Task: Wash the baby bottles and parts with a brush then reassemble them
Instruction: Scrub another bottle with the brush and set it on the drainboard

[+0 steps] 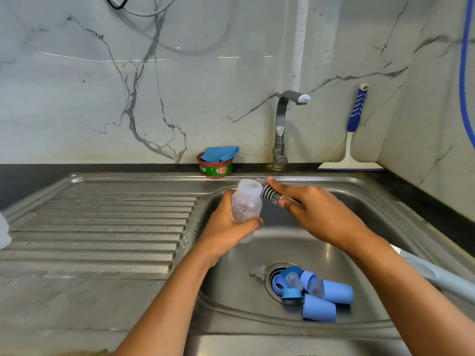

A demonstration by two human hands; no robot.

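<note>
Left hand point(227, 228) grips the clear bottle point(247, 205) over the sink point(239, 294), its long axis near upright and its mouth toward 12 o'clock. The brush point(270, 194) lies outside the neck at the bottle's 2 o'clock, pinched by the right hand point(321, 214). Judgement: the brush tip must realign to the mouth.

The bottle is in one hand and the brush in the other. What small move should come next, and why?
Probably guide the bottle brush into the open mouth of the baby bottle. The left hand grips the bottle with its mouth up, and the right hand holds the bristles beside the rim, not yet inside.
</note>
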